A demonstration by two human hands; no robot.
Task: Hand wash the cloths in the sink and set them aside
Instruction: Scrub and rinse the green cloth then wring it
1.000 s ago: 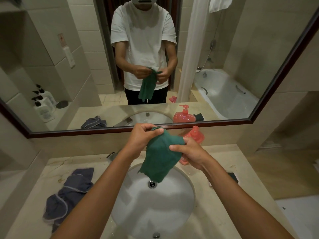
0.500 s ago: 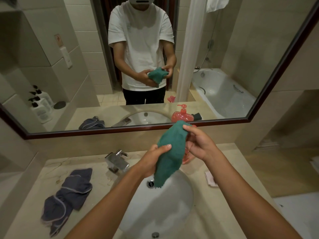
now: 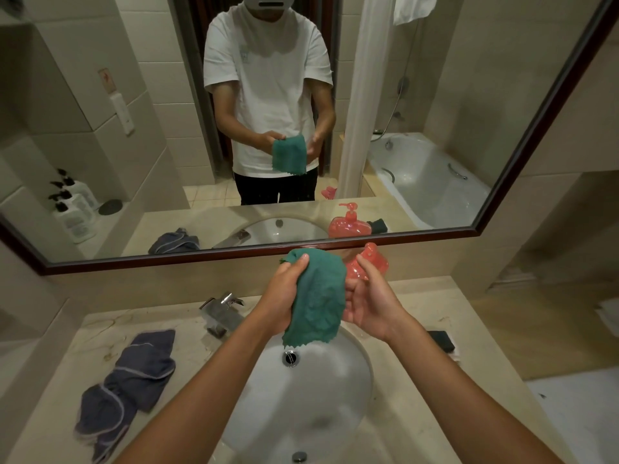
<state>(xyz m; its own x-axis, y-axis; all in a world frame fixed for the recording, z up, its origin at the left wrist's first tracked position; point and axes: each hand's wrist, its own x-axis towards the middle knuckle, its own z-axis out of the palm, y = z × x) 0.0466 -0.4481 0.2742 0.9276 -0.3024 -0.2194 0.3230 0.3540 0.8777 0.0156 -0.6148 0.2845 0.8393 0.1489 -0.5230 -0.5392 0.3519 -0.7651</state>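
Note:
My left hand (image 3: 284, 289) grips the bunched top of a wet green cloth (image 3: 318, 296), which hangs above the white sink (image 3: 335, 390) with its ragged lower edge just over the drain (image 3: 290, 358). My right hand (image 3: 371, 303) is beside the cloth's right edge, thumb raised and fingers loosely curved, holding nothing. A crumpled grey cloth (image 3: 130, 380) with pale trim lies on the counter left of the sink.
A chrome faucet (image 3: 222, 313) stands at the sink's back left. A pink soap dispenser (image 3: 368, 262) is behind my hands against the mirror frame. A dark sponge (image 3: 442, 341) lies on the counter to the right. The counter drops off at the right.
My left hand moved up from the cloth's middle to grip its top. My right hand let go of the top and dropped beside the cloth.

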